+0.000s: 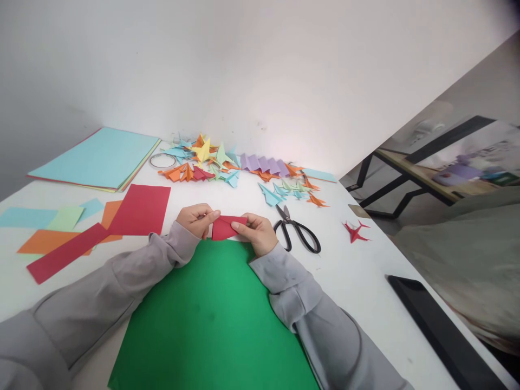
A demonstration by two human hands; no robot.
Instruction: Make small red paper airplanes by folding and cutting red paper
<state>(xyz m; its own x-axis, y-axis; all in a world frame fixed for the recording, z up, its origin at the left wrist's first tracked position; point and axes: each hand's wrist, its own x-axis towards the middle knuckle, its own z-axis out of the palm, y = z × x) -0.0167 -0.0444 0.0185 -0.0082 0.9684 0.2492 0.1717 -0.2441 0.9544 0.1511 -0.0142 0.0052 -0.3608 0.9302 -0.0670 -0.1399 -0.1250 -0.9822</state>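
A small folded piece of red paper is held between my two hands, over the far edge of a green sheet. My left hand pinches its upper left corner between thumb and fingers. On the right side, my right hand grips the paper with the thumb on top and the fingers behind. Black-handled scissors lie just right of my right hand, blades pointing away. Left of my left hand rest a red paper square and a red strip.
Folded paper figures in several colours line the wall. A stack of coloured sheets sits back left, with loose paper pieces nearer. A red paper figure and a black flat object lie along the table's right edge.
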